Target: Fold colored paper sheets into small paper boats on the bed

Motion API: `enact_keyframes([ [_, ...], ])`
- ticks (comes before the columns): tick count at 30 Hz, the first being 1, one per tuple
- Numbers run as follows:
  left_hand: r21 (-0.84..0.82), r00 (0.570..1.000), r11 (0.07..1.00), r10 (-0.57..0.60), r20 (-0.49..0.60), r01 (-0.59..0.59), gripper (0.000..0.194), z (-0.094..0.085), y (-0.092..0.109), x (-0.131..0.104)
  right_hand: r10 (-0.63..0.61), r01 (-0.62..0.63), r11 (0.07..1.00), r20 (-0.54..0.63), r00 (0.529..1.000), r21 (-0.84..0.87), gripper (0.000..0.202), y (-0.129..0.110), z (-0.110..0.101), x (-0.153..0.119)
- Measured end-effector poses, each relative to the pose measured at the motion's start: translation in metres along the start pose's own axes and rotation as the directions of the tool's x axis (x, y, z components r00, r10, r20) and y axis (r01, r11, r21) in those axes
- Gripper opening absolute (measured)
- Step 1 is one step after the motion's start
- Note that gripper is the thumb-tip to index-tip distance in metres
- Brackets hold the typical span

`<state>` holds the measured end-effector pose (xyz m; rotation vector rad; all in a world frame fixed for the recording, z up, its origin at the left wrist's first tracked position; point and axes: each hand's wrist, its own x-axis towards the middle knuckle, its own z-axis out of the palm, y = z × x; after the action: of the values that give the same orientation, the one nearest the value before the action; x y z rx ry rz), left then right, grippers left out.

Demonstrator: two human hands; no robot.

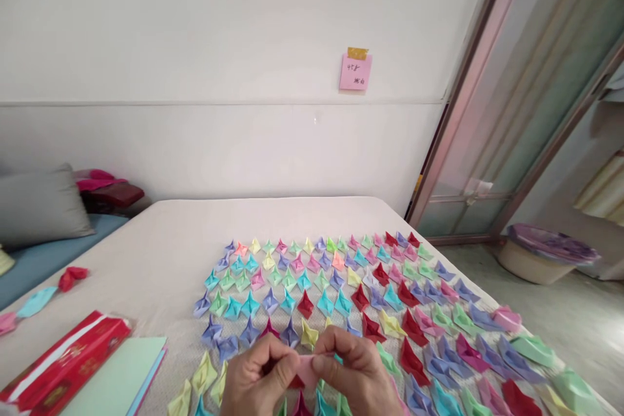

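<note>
A small folded piece of pink paper (307, 372) is pinched between my two hands at the bottom middle. The thumb and fingers of my left hand (266, 370) close on its left end. On its right end, my right hand (353, 370) grips with thumb and bent forefinger. Below and around both hands, many folded paper boats (270, 301) stand in rows on the pale cloth-covered table (180, 240). They are red, blue, purple, green, yellow and pink. My hands hide some of the nearest ones.
At the left lie a red packet (68, 361) and a stack of coloured paper sheets (121, 370). Farther left are a red folded paper piece (73, 277) and a grey cushion (46, 205). A pink note (355, 71) is taped to the wall. A lidded bin (541, 257) stands right.
</note>
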<state>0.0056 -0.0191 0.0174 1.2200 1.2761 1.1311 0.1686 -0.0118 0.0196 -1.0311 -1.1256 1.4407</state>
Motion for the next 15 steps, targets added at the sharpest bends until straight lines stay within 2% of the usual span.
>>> enact_keyframes([
  [4, -0.082, 1.000, 0.997, 0.003, -0.007, -0.003, 0.038, -0.001, -0.003, 0.002, 0.035, -0.033, 0.997, -0.023, 0.999, 0.070, 0.025, 0.013, -0.002, 0.004],
  [7, -0.161, 0.994, 0.985, -0.039, 0.098, 0.055, 0.040, 0.005, -0.007, 0.004, 0.043, -0.037, 0.986, -0.037, 0.998, 0.162, 0.029, 0.018, -0.005, 0.007],
  [10, -0.095, 0.978, 0.993, -0.045, 0.203, 0.066, 0.045, 0.011, -0.012, 0.005, 0.047, -0.033, 0.974, -0.059, 0.997, 0.226, 0.028, 0.015, -0.009, 0.010],
  [12, -0.025, 0.980, 0.999, -0.030, 0.195, 0.035, 0.043, 0.013, -0.013, 0.005, 0.058, -0.041, 0.972, -0.066, 0.996, 0.232, 0.028, 0.011, -0.009, 0.010],
  [15, -0.008, 0.989, 1.000, -0.027, 0.145, 0.028, 0.039, 0.012, -0.009, 0.004, 0.052, -0.039, 0.978, -0.061, 0.997, 0.203, 0.027, 0.004, -0.008, 0.008],
])
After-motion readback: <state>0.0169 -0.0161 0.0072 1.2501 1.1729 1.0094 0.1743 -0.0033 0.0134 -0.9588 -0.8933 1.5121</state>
